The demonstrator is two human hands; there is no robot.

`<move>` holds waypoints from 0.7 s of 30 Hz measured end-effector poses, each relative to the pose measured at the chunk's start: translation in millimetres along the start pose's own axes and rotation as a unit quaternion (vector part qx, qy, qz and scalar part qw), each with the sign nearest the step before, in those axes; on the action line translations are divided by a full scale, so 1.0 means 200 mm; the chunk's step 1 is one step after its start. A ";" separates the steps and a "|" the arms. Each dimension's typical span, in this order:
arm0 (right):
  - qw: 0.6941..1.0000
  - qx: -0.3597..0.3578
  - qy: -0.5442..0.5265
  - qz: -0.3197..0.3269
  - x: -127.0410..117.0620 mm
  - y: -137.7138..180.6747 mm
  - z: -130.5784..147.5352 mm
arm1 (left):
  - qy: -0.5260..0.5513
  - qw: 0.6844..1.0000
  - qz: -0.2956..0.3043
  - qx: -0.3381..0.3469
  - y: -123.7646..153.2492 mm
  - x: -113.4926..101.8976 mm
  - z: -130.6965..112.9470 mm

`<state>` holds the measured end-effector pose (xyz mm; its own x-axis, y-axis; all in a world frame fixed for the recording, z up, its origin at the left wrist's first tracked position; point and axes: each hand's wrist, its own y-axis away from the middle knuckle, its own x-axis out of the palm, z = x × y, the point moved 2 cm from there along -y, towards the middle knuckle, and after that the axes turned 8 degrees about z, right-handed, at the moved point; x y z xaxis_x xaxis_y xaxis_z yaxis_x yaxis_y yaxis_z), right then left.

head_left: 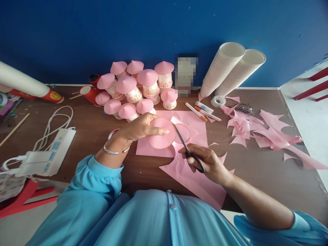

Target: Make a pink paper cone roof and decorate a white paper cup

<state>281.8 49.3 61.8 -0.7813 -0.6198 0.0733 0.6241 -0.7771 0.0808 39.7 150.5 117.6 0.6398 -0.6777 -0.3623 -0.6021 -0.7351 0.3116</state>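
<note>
My left hand point(143, 128) pinches a pink paper circle point(161, 138) with an orange outline, its thumb lying across the face. In my right hand point(207, 160) is a pair of scissors point(188, 148) with black handles, fingers wrapped round the grips. Its blades reach up to the right edge of the circle; whether they are apart I cannot make out. Under both hands lie pink paper sheets point(202, 184), one marked with another drawn circle point(183, 133). Just beyond my left hand stand several paper cups with pink cone roofs point(128, 111) and red drawings.
Two tall stacks of white paper cups point(222, 70) lean at the blue wall point(128, 27). Tape point(218, 101), markers point(196, 112) and a glue stick point(204, 107) lie before them. Pink scraps point(271, 133) cover the right side. A power strip point(57, 150) with cables sits left.
</note>
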 end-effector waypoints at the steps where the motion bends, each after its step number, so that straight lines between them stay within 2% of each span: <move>1: 1.000 -0.001 0.000 0.000 0.00 0.00 0.00 | -0.001 1.000 -0.001 0.000 0.00 0.00 0.00; 21: 1.000 0.000 0.002 0.003 0.00 0.00 0.01 | 0.025 1.000 0.010 -0.007 0.01 0.00 -0.02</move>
<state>281.7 49.7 63.4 -0.7781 -0.6243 0.0692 0.6282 -0.7738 0.0812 40.9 148.4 121.5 0.6513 -0.6916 -0.3122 -0.6081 -0.7218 0.3305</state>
